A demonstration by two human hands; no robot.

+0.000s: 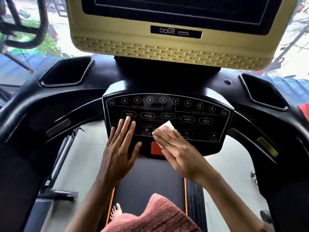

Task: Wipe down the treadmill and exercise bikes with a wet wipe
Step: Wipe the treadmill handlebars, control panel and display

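1. Pressing flat in the head view, the right hand (180, 153) lies on a white folded wet wipe (164, 129) with its fingers straight and close together. The grip is wide, with nothing curled, so the wipe is pinned under the fingers, not pinched.
2. The wipe sits on the lower middle of the glossy black treadmill control panel (167, 108), just below the START key. One corner pokes out past the fingertips, and its lower edge reaches the orange rectangular button (156, 149).
3. The left hand (120, 148) is just beside it over the panel's left part, fingers straight and slightly spread, tips under the MODE key. Its grip is wide too and holds nothing; whether the fingers touch the panel cannot be told.
4. Above the panel stands a beige plastic screen housing (167, 47) with a dark screen and rows of vent slots along its lower edge.
5. A black recessed tray (65, 72) sits at the left and another at the right. A curved black handlebar (50, 104) sweeps round both sides.
6. Below the hands runs the black treadmill belt (150, 178) with orange edge lines. A bare foot (116, 211) and a pink textured garment (158, 215) show at the bottom.
7. At the upper left are the dark looped handlebars (21, 30) of another machine, blurred.
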